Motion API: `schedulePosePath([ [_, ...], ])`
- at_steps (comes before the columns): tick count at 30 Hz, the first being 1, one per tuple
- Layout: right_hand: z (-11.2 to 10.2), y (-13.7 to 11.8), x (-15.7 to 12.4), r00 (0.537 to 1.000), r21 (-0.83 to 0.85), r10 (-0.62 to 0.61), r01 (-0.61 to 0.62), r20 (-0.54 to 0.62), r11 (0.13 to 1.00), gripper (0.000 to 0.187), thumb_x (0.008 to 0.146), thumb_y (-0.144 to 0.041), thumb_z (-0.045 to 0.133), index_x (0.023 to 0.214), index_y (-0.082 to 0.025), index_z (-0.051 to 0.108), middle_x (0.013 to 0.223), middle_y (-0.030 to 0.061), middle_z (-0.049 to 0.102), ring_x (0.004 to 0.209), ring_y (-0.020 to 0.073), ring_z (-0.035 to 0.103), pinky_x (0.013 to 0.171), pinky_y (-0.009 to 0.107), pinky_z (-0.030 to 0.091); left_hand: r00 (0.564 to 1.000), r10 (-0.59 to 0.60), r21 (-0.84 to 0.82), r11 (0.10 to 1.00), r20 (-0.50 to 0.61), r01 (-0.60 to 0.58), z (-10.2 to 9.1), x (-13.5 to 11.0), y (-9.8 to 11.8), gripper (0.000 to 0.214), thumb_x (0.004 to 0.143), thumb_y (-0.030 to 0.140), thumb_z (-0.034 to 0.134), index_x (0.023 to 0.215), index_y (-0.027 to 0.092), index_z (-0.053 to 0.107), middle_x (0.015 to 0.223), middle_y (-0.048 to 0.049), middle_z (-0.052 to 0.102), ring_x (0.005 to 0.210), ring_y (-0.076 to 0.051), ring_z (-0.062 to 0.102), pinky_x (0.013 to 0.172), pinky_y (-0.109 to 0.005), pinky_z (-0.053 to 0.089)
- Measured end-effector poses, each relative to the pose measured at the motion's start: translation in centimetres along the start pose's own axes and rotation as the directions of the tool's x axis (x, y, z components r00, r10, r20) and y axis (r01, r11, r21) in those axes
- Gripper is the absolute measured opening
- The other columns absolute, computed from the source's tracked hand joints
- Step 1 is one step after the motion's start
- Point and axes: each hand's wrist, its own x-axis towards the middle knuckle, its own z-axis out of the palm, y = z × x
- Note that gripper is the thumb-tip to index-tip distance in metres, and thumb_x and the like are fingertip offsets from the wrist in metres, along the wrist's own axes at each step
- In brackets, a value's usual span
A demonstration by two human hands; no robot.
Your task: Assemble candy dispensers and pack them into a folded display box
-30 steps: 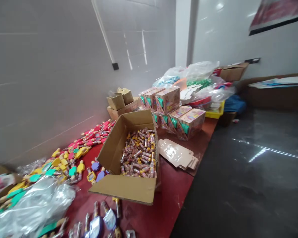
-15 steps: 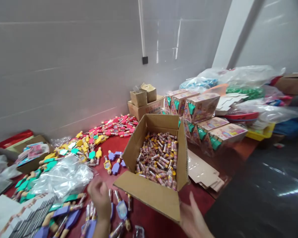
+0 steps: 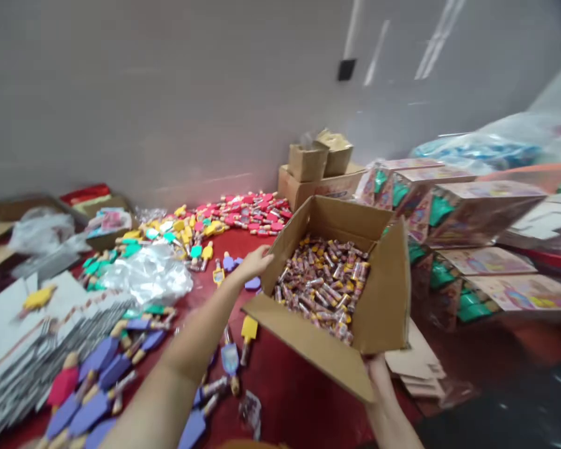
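Note:
An open cardboard box [image 3: 388,299] full of small clear tubes [image 3: 320,284] with yellow ends is between my two hands, tilted, its front flap folded outward. At the box's left wall, my left hand [image 3: 258,260] grips the side, with part of its fingers hidden. My right hand [image 3: 378,369] holds the box from below at the front right corner, its fingers mostly hidden behind the cardboard. Paddle-shaped pieces with wooden ends lie around my left arm, among them purple ones [image 3: 93,411] and a yellow one [image 3: 249,327].
A red-covered table [image 3: 303,399] lies below. Printed display boxes [image 3: 486,206] stand stacked at the right, beside flat card pieces [image 3: 416,355]. A crumpled clear bag [image 3: 144,271] and piled red pieces [image 3: 252,212] are at the left and back. Small cartons [image 3: 308,163] stand by the wall.
My left hand has moved from in front of the box to its left wall and taken hold. The view has swung left, and the box looks more tilted.

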Motion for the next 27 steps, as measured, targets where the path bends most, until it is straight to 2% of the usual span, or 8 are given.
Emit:
schedulePosePath([
  [4,-1.3,-1.5,3.3,0.992,-0.040,-0.053,0.049,-0.114,0.998,0.034,0.067,-0.056,0.047,0.077,-0.024,0.053,0.073,-0.0001,0.064,0.092,0.0184,0.060,0.086,0.036,0.049,0.997,-0.072,-0.166,0.984,-0.012,0.069,0.8,1.5,-1.5,0.038,0.092,0.038,0.033,0.115,0.015,0.052,0.108,-0.0080,0.062,0.091,-0.015,0.061,0.081,-0.031,0.048],
  [7,-1.8,-1.5,4.4,0.988,-0.069,-0.097,0.089,-0.118,0.994,0.042,0.066,-0.062,0.041,0.081,-0.024,0.050,0.090,0.0017,0.063,0.100,0.0155,0.057,0.091,0.034,0.046,0.981,-0.130,-0.146,0.983,-0.145,0.109,1.7,-0.1,-4.9,0.036,0.092,0.038,0.035,0.114,0.013,0.051,0.111,-0.0094,0.058,0.095,-0.017,0.058,0.083,-0.037,0.048],
  [10,-1.7,0.3,2.2,0.998,-0.194,-0.056,0.052,-0.014,0.980,0.043,0.065,-0.061,0.048,0.084,-0.022,0.052,0.094,0.0047,0.062,0.096,0.0190,0.059,0.084,0.040,0.050,0.946,-0.174,-0.044,0.985,-0.274,0.168,3.4,-5.0,-9.9,0.028,0.087,0.033,0.049,0.104,0.012,0.055,0.109,-0.0085,0.056,0.103,-0.020,0.053,0.090,-0.044,0.043],
  [13,-0.1,3.7,-1.7,0.985,-0.432,0.059,0.018,0.164,0.902,0.035,0.065,-0.045,0.064,0.089,-0.020,0.060,0.090,0.0075,0.064,0.082,0.0217,0.064,0.068,0.039,0.053,0.921,-0.209,0.041,0.971,-0.330,0.235,5.1,-9.9,-14.8,0.016,0.082,0.023,0.056,0.092,0.011,0.058,0.109,-0.0089,0.055,0.110,-0.023,0.049,0.096,-0.047,0.038],
  [16,3.5,7.3,-3.4,0.930,-0.628,0.135,0.120,0.343,0.769,0.029,0.058,-0.032,0.070,0.084,-0.020,0.067,0.101,0.0103,0.063,0.092,0.0246,0.062,0.074,0.038,0.052,0.895,-0.201,0.101,0.960,-0.397,0.261,5.4,-11.3,-18.0,0.018,0.078,0.016,0.054,0.095,0.010,0.057,0.122,-0.0148,0.044,0.123,-0.028,0.037,0.103,-0.045,0.030],
  [19,8.7,9.9,-0.4,0.892,-0.709,0.089,0.288,0.443,0.643,0.032,0.057,-0.027,0.067,0.089,-0.022,0.068,0.116,0.0088,0.056,0.112,0.0242,0.051,0.096,0.038,0.041,0.879,-0.169,0.169,0.948,-0.447,0.269,3.3,-8.1,-19.5,0.031,0.076,0.022,0.057,0.105,0.012,0.053,0.132,-0.0158,0.031,0.130,-0.029,0.027,0.106,-0.042,0.026],
  [23,15.6,12.4,8.9,0.905,-0.789,-0.081,0.405,0.417,0.461,0.038,0.068,-0.024,0.057,0.104,-0.014,0.063,0.129,0.0142,0.042,0.123,0.0239,0.038,0.107,0.038,0.027,0.898,-0.108,0.293,0.923,-0.426,0.250,-0.6,0.6,-20.7,0.045,0.071,0.033,0.064,0.110,0.016,0.053,0.137,-0.0139,0.026,0.132,-0.029,0.021,0.108,-0.041,0.021],
  [27,18.2,14.2,17.3,0.920,-0.893,-0.255,0.363,0.297,0.266,0.050,0.072,-0.028,0.055,0.119,-0.011,0.054,0.140,0.0177,0.024,0.131,0.0327,0.018,0.107,0.052,0.015,0.935,-0.089,0.396,0.889,-0.342,0.230,-1.9,9.3,-22.7,0.054,0.070,0.048,0.062,0.116,0.021,0.053,0.137,-0.0128,0.031,0.132,-0.034,0.018,0.106,-0.050,0.020],
])
